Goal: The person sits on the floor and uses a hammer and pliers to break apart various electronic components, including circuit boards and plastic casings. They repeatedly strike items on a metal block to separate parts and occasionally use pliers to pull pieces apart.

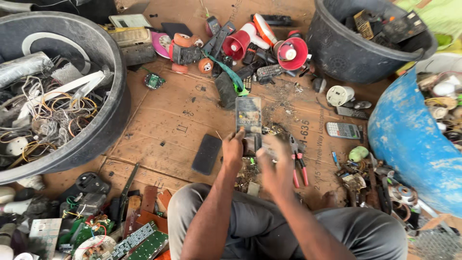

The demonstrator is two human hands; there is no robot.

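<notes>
Spread flat over the floor, a sheet of brown corrugated cardboard (pixel 163 120), printed and scuffed, serving as a work mat; flanking it, a big black plastic tub (pixel 103 120) heaped with tangled wires and cable on the left, a second black tub (pixel 337 53) of dark casings at top right, and a chipped blue drum (pixel 409 139) at the right edge; strewn between, red and white megaphone horns (pixel 291 52), a grey calculator (pixel 342 130), red-handled pliers (pixel 298 166) lying within reach. Held up over the mat's centre, a flat rectangular device panel (pixel 249 115), glossy and dusty; left hand (pixel 233 149) closed on its lower edge; right hand (pixel 274 166) blurred just beside its lower right corner, grip impossible to tell.
</notes>
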